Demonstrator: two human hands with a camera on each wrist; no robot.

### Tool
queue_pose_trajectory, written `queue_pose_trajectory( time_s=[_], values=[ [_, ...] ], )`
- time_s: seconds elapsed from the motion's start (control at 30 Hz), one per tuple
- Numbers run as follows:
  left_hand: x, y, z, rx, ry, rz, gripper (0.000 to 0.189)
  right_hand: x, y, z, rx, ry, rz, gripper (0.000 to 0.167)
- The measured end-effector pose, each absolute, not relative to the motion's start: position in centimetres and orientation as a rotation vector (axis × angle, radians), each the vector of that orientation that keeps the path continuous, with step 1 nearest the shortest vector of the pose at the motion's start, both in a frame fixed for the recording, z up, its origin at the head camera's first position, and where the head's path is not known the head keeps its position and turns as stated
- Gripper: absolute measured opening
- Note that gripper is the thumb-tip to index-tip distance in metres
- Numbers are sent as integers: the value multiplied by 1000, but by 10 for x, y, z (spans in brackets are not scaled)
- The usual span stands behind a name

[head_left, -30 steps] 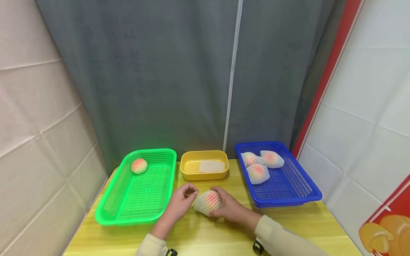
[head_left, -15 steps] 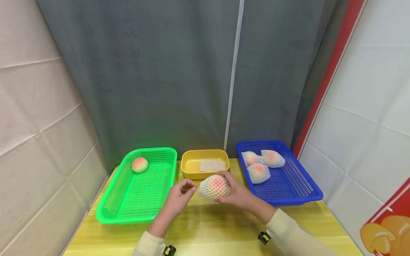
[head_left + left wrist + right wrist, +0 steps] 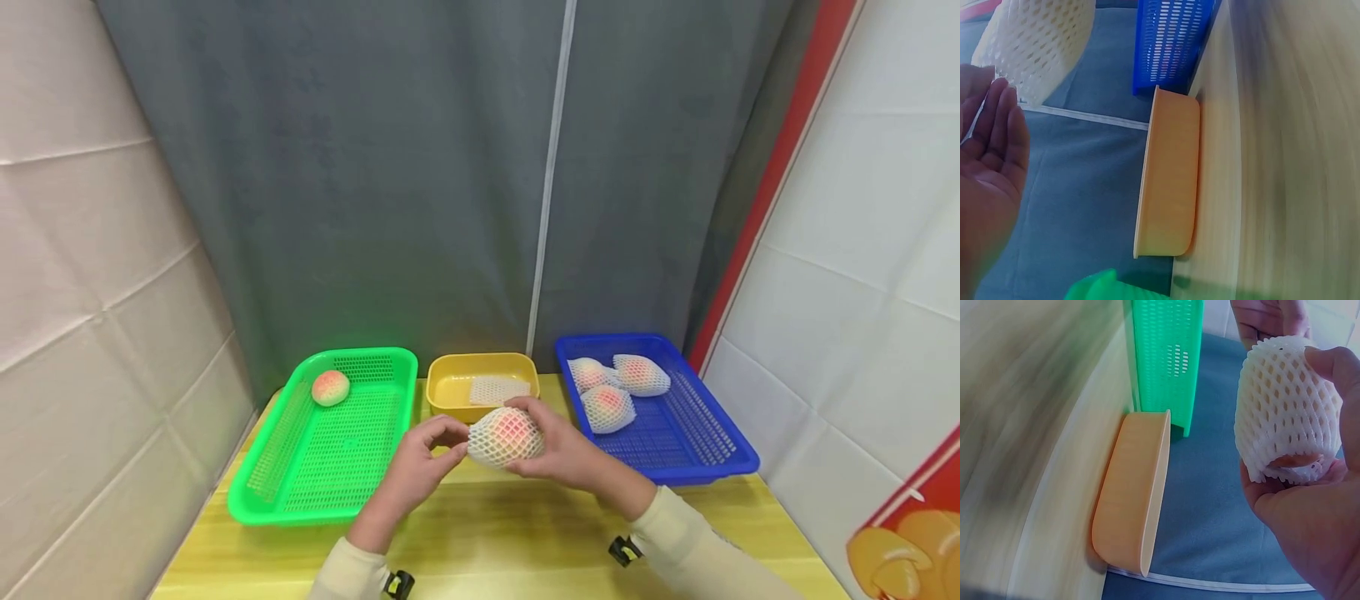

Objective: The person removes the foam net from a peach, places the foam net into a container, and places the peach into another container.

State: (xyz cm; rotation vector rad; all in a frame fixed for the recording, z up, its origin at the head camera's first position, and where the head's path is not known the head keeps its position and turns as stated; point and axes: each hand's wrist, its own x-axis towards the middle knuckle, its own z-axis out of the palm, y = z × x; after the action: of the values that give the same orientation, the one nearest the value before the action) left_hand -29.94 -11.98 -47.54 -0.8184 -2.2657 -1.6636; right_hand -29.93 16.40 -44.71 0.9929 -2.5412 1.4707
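In the head view, my right hand [image 3: 558,446] grips a pinkish-yellow peach [image 3: 517,429] wrapped in a white foam net [image 3: 487,442], held above the table. The right wrist view shows its thumb and fingers curled round the net, with a bit of the fruit peeking from the open end. At the net's left end, my left hand [image 3: 416,462] pinches the foam edge between thumb and fingertips. Its fingers are bunched together in the left wrist view, right beside the net [image 3: 1041,47].
A green basket [image 3: 243,492] at left contains one bare peach [image 3: 330,388]. Behind the hands stands a yellow tray [image 3: 442,408] with flat foam nets [image 3: 497,389]. At right, a blue basket [image 3: 675,454] holds 3 netted peaches [image 3: 607,408]. A grey curtain [image 3: 375,167] hangs behind.
My right hand has lifted the netted peach off the table area and slightly to the right. My left hand, apart from the net half a second ago, now meets its left end.
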Motion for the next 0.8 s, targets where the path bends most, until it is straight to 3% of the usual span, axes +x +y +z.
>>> queue_pose_trajectory(
  time_s=[0.27, 0.8],
  values=[
    [-299, -114, -473, -992, -2208, -1788, 47, -295, 161, -448, 1034, -2529, 1478, 85],
    [-300, -106, -477, -967, -2311, -1811, 62, -291, 157, -444, 1085, -2544, 1476, 86]
  ],
)
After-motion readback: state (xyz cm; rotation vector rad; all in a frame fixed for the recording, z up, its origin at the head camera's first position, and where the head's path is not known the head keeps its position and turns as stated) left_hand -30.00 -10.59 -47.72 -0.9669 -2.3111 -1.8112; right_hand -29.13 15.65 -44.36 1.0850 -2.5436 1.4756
